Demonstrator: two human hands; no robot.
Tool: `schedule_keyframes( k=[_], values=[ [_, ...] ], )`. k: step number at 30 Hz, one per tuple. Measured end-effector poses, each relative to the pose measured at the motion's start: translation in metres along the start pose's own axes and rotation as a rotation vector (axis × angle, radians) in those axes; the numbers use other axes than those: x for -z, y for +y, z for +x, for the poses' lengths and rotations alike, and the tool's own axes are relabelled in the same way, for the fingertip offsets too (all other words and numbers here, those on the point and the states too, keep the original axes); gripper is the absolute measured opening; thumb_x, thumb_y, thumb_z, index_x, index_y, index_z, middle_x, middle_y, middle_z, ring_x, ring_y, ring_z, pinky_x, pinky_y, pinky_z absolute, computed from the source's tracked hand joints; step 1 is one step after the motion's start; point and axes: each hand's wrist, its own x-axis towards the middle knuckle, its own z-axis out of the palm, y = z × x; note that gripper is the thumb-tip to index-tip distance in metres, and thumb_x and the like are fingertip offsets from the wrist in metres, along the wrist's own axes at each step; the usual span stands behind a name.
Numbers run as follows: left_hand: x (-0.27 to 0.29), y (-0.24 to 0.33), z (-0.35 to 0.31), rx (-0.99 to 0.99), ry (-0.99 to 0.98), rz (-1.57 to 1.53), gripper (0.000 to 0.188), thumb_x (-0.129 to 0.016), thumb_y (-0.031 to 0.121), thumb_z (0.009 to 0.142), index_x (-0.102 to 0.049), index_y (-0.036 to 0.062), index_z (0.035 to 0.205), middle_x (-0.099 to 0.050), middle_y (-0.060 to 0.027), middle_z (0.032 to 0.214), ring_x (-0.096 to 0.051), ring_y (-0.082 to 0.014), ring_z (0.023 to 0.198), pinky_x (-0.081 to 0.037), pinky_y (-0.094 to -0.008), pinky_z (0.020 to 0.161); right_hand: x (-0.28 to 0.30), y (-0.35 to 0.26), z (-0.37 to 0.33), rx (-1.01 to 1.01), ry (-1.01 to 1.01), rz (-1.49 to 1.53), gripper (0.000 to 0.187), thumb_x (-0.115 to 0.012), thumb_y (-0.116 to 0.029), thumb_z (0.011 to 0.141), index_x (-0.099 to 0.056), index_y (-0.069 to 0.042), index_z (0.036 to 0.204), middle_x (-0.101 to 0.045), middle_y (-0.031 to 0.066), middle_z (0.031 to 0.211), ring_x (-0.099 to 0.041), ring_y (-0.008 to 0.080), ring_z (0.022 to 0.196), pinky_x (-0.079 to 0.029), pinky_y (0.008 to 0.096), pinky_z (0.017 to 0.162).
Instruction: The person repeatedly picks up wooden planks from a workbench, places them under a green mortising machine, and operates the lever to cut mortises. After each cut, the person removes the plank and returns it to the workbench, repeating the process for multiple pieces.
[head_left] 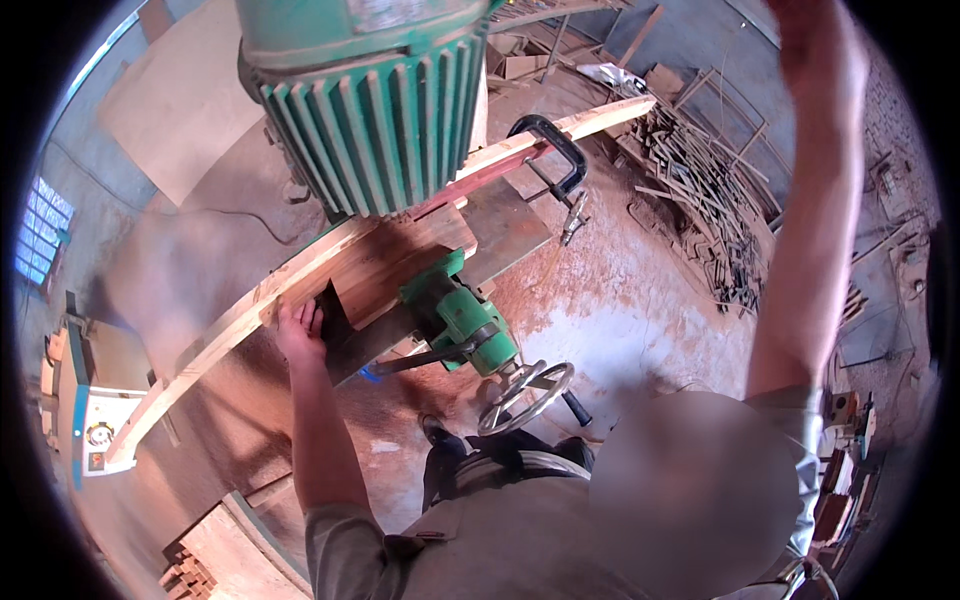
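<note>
A green ribbed motor [370, 130] of a standing machine hangs over a long pale wooden beam [215, 335], which runs slantwise across the machine's table. My left hand [302, 333] is at the beam's near side, left of the motor, its fingers curled against the wood. Just right of it sits a brown wooden block [390, 265], pressed by a green vise [460, 315] with a metal handwheel [525, 397]. My right arm reaches up at the far right; my right hand [808, 35] is blurred and cut by the upper edge, so its fingers are hidden.
A black C-clamp [565, 150] grips the beam and a reddish strip beyond the motor. Scrap sticks [700, 190] lie heaped at the back right. A white-fronted machine [110, 430] stands at the left under the beam's end. Sawdust covers the floor [590, 290].
</note>
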Motion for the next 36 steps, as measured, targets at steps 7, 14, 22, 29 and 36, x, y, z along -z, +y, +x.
schedule_keyframes(
  k=[7, 14, 22, 29, 36],
  values=[
    [-0.002, -0.002, -0.001, -0.031, 0.002, -0.007, 0.051, -0.058, 0.039, 0.088, -0.04, 0.0111, 0.126, -0.06, -0.0145, 0.105, -0.062, -0.0232, 0.094, -0.054, -0.0326, 0.073, -0.143, 0.024, -0.333, -0.531, -1.256, -0.238, 0.052, -0.061, -0.044, 0.082, -0.056, -0.007, 0.118, -0.056, 0.0202, 0.119, -0.059, 0.0318, 0.101, -0.047, 0.0405, 0.087],
    [0.014, 0.004, -0.001, -0.037, 0.054, -0.032, 0.052, -0.06, 0.037, 0.087, -0.042, 0.0081, 0.126, -0.058, -0.0172, 0.108, -0.062, -0.0246, 0.096, -0.053, -0.0351, 0.079, -0.088, 0.099, -0.353, -1.329, -0.78, 0.304, 0.036, -0.049, -0.036, 0.09, -0.055, -0.009, 0.066, -0.055, 0.0096, 0.058, -0.055, 0.022, 0.053, -0.047, 0.0362, 0.054],
    [0.031, 0.01, 0.006, 0.02, 0.034, -0.243, 0.041, -0.057, 0.032, 0.088, -0.046, 0.0043, 0.116, -0.059, -0.0128, 0.097, -0.062, -0.0223, 0.083, -0.053, -0.035, 0.079, 0.04, 0.138, -0.391, -1.358, -0.036, -0.078, 0.038, -0.052, -0.031, 0.092, -0.052, 0.001, 0.114, -0.063, 0.0143, 0.088, -0.062, 0.0207, 0.07, -0.052, 0.0333, 0.063],
    [0.171, 0.076, 0.008, -0.277, -0.207, -0.509, 0.033, -0.049, 0.029, 0.092, -0.053, 0.0077, 0.116, -0.061, -0.0098, 0.109, -0.06, -0.0257, 0.099, -0.054, -0.0381, 0.084, 0.034, 0.038, -0.379, -1.238, 0.052, 0.164, 0.024, -0.049, -0.028, 0.094, -0.053, -0.005, 0.102, -0.06, 0.0092, 0.078, -0.059, 0.0181, 0.064, -0.051, 0.0314, 0.058],
    [0.219, 0.079, -0.086, -0.425, -0.346, -0.737, 0.031, -0.061, 0.026, 0.086, -0.057, 0.0074, 0.11, -0.06, -0.0115, 0.113, -0.056, -0.0275, 0.11, -0.052, -0.0432, 0.091, -0.103, -0.04, -0.404, -1.218, -0.812, 0.368, 0.038, -0.058, -0.002, 0.087, -0.046, -0.002, 0.123, -0.061, 0.0127, 0.105, -0.06, 0.0189, 0.094, -0.049, 0.0313, 0.082]
  ],
)
